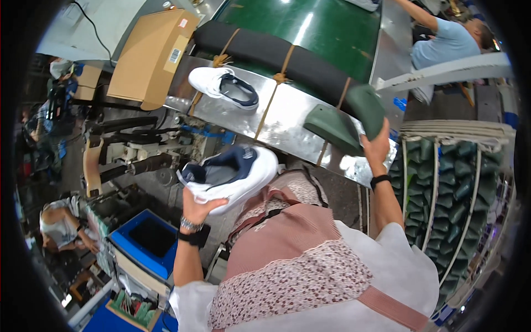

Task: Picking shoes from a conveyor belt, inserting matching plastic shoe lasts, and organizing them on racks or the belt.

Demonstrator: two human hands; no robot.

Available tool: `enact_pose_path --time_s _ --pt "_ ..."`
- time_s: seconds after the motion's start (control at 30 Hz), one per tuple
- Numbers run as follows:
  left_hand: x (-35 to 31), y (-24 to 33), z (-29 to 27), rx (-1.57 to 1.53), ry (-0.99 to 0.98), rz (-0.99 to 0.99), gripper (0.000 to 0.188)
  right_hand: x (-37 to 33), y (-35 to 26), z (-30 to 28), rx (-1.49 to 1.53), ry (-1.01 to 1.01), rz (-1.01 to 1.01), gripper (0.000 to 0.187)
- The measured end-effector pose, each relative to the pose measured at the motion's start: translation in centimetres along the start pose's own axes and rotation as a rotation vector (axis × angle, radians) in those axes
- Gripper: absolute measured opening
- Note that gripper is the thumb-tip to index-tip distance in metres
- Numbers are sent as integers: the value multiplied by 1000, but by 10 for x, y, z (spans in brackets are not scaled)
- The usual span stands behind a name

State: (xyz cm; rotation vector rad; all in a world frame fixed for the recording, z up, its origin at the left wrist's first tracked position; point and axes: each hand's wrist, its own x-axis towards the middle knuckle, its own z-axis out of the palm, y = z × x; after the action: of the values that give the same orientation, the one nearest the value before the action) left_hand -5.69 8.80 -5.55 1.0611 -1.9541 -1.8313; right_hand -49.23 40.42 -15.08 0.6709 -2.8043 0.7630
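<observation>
In the head view, the left hand (200, 207) grasps a white low-cut shoe with a navy padded collar and grey insole (251, 180), its thumb along the side. The shoe is off the counter, tilted so that its opening faces the camera, and its white upper looks clean and smooth. A small pale mark sits on the navy part, too small to read.

The right hand (377, 148) grips the lower end of a dark green, smooth, rounded foot-shaped form (369, 108), lifted upright over the right end of the shiny metal counter (282, 123). A 2nd dark green foot-shaped form (332, 127) lies just beside it; whether the 2 touch cannot be told.

A 2nd white shoe with navy lining (206, 82) rests sole down on the counter, near a thick black padded roll tied with brown cord (249, 45).

Left of that stands a brown cardboard box (145, 55), bearing a pale barcode label (176, 54) and a smaller white label with red (183, 23); their print is too small to read.
</observation>
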Motion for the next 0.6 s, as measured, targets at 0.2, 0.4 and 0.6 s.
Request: enact_pose_path --time_s 0.2,0.4,0.6 --pt "74 52 46 41 -99 123 73 -20 106 15 -140 -110 139 70" --pt "96 62 56 383 -171 157 78 30 -129 -15 864 -523 -218 57" --pt "103 61 45 470 -162 150 81 16 -212 18 1165 -749 -392 38"
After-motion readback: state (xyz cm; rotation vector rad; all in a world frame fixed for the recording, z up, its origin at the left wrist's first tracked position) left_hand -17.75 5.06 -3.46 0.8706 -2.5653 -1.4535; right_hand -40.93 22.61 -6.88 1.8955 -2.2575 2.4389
